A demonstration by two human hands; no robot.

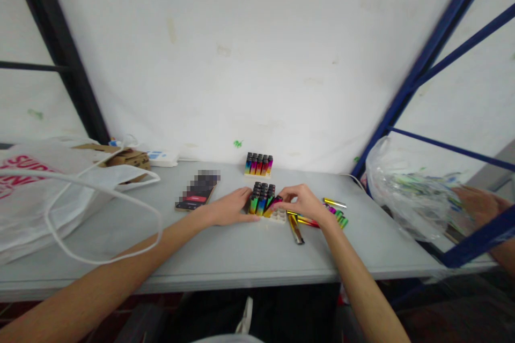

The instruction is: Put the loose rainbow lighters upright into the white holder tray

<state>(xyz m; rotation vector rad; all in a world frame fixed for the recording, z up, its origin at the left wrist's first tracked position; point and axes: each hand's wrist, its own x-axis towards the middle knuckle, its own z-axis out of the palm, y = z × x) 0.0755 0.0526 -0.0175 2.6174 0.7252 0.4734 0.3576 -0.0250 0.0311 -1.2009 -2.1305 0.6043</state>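
A white tray (278,217) on the grey table (225,252) holds several upright rainbow-coloured lighters (261,199). My left hand (231,207) rests against the tray's left side, fingers curled on it. My right hand (300,201) pinches one lighter (273,204), tilted, at the tray's right part. Loose lighters (322,215) lie flat on the table just right of the tray, under and beside my right wrist.
A second tray of lighters (258,164) stands near the wall. A phone (196,194) lies left of my hands. White bags (48,193) and a cardboard box (120,156) fill the left. A clear plastic bag (406,193) and another person's hand (480,204) are right, behind blue bars.
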